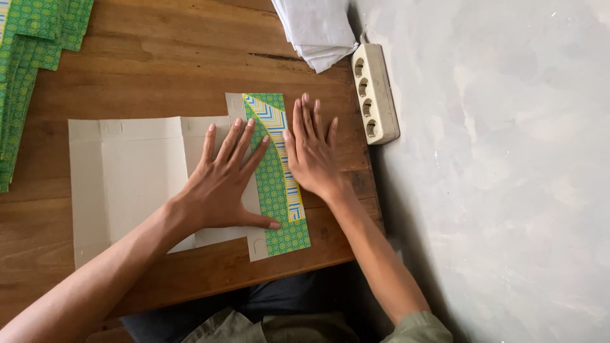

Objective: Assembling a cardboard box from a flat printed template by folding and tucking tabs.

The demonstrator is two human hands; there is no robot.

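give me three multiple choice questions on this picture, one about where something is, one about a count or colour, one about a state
1. Where does the power strip lie?
A. at the table's right edge, past the right hand
B. under the cardboard sheet
C. on the green stack

2. How many sockets show on the power strip?
A. two
B. four
C. six

3. How are the left hand and right hand placed?
A. clenched in fists
B. raised off the table
C. flat, fingers spread, pressing down

Answers:
1 A, it sits by the wooden table edge beside the grey floor.
2 B, four round sockets in a row.
3 C, the left palm lies on the cardboard sheet, the right beside its folded green patterned flap.
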